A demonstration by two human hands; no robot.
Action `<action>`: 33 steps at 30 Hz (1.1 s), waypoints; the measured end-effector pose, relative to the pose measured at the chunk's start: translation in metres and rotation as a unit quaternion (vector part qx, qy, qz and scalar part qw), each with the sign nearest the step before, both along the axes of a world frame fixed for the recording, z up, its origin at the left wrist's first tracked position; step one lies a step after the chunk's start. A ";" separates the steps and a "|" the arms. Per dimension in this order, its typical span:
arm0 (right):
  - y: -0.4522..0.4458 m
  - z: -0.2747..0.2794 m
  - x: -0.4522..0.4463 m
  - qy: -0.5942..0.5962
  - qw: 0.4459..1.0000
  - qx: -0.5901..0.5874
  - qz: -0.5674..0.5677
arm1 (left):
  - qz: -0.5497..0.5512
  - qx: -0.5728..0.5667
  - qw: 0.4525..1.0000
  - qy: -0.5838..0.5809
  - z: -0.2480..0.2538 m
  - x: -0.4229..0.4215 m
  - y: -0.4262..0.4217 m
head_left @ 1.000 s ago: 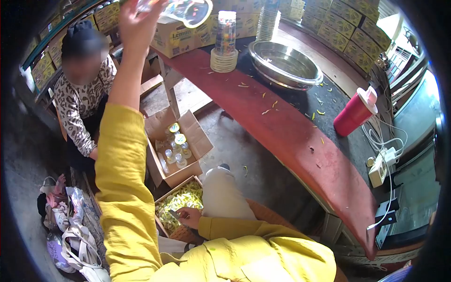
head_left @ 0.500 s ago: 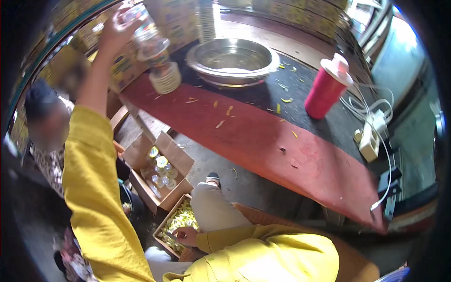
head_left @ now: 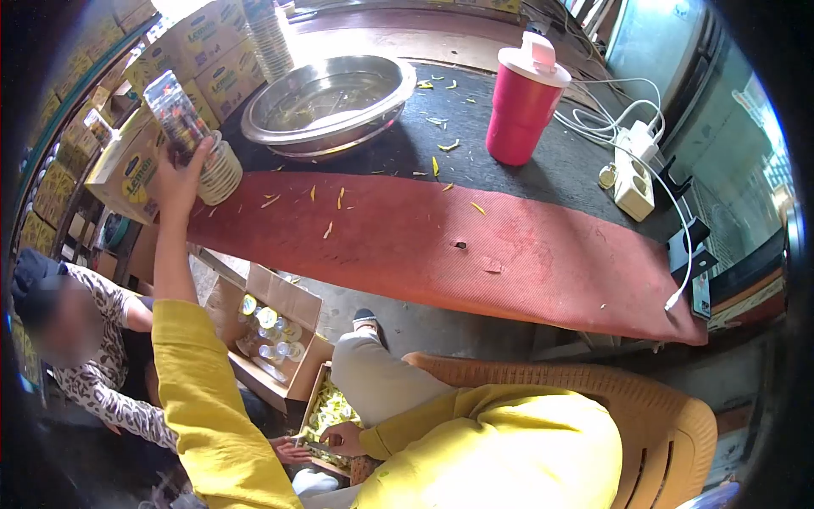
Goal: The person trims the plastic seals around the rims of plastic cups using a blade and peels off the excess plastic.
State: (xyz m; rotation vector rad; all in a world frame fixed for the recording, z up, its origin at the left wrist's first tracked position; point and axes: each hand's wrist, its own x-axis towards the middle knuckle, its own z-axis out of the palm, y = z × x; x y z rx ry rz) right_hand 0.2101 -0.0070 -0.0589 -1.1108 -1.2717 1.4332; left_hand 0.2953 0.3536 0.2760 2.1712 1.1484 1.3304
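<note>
My left hand [head_left: 182,174] is raised at the table's left end, its fingers wrapped round the lower part of a stack of printed clear cups [head_left: 176,110]. Against it stands a pile of pale cup rims [head_left: 220,172]. Low in the view, my right hand [head_left: 343,439] is closed on a knife [head_left: 319,446], above a box of yellow-green peel strips [head_left: 329,405]. Another person's hand [head_left: 291,450] is just left of the blade. An open carton [head_left: 292,380] with small clear cups, some with printed lids, stands on the floor.
A steel basin [head_left: 331,102], a pink tumbler [head_left: 524,106] and a white power strip [head_left: 632,180] stand on the table with its red mat [head_left: 407,246]. Cartons [head_left: 208,51] are stacked behind. A co-worker [head_left: 93,339] sits at the lower left.
My left hand has come down from high up with clear cups to the stack on the table. The view has turned right. The co-worker's hand has come beside my right hand.
</note>
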 end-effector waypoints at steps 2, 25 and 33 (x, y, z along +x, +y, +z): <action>-0.002 -0.027 -0.012 0.011 0.998 -0.052 0.021 | 0.001 0.014 1.000 -0.004 -0.008 -0.001 0.011; -0.002 -0.044 -0.016 0.021 0.998 -0.063 -0.012 | -0.040 0.122 0.983 -0.129 -0.023 -0.008 -0.018; -0.006 -0.043 -0.014 -0.026 0.997 -0.073 -0.014 | 0.065 0.200 0.970 -0.121 -0.036 -0.108 -0.102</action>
